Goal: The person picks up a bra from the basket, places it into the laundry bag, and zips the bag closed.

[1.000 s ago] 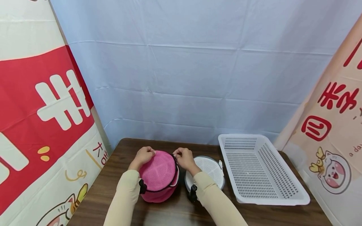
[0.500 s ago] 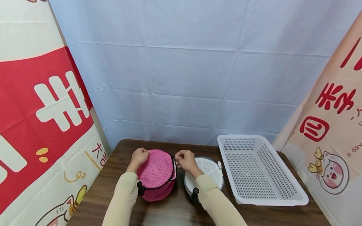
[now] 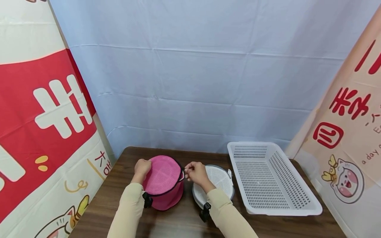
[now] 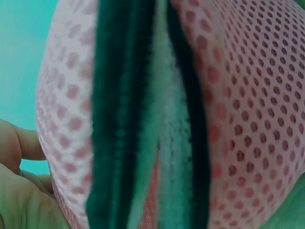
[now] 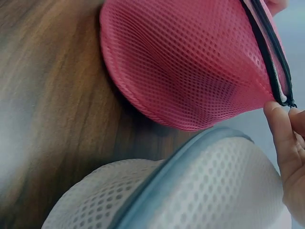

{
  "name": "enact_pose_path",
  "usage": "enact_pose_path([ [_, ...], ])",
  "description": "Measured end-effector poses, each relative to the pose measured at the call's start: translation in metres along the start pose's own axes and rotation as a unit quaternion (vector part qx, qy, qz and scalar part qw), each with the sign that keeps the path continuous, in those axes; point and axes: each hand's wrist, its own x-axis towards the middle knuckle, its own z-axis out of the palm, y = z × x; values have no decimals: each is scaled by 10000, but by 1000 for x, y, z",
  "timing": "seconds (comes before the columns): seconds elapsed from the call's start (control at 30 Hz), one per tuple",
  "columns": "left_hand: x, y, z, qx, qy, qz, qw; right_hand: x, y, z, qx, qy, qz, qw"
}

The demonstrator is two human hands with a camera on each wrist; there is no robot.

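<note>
A round pink mesh laundry bag with a black zip edge stands on the table in the head view. My left hand grips the far left side of its top. In the left wrist view, the black-edged zip is parted and shows a pale lining. At the bag's right side, my right hand pinches the zip's end. Seen from the right wrist, the fingertips meet the dark zip corner. Below the right forearm lies a white mesh laundry bag with grey-blue trim and a small white tag.
A white perforated plastic basket stands on the right of the dark wooden table. A pale blue cloth hangs behind the table, with printed cloths at both sides.
The pink bag has tipped slightly leftward with my left hand. On its right side, the pale gap in the zip looks shorter. My right hand stays at the zip.
</note>
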Motion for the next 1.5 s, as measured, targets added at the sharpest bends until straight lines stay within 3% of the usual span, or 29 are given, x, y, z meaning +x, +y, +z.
enact_pose_path([
  [0.23,-2,-1,-1,73,-82,75,9999,-2,2,0,-16,98,-46,9999],
  [0.53,-12,-5,-1,782,-202,231,9965,-8,6,1,-316,239,-237,9989],
  [0.6,-13,-3,0,946,-213,128,9952,-8,7,0,-392,296,-289,9984],
  [0.77,-12,7,0,1250,-208,-94,9919,-4,10,-1,-550,426,-504,9963],
  [0.9,-8,21,1,1555,-263,222,9872,1,9,-2,-518,491,-510,9962],
  [1.07,-5,36,9,2082,-463,889,9729,3,7,-3,-325,374,-451,9978],
  [1.27,-2,51,26,2672,-938,1917,9397,4,6,0,-365,332,-424,9979],
  [1.5,-1,59,42,3106,-1403,2305,9114,9,6,2,-559,357,-530,9964],
])
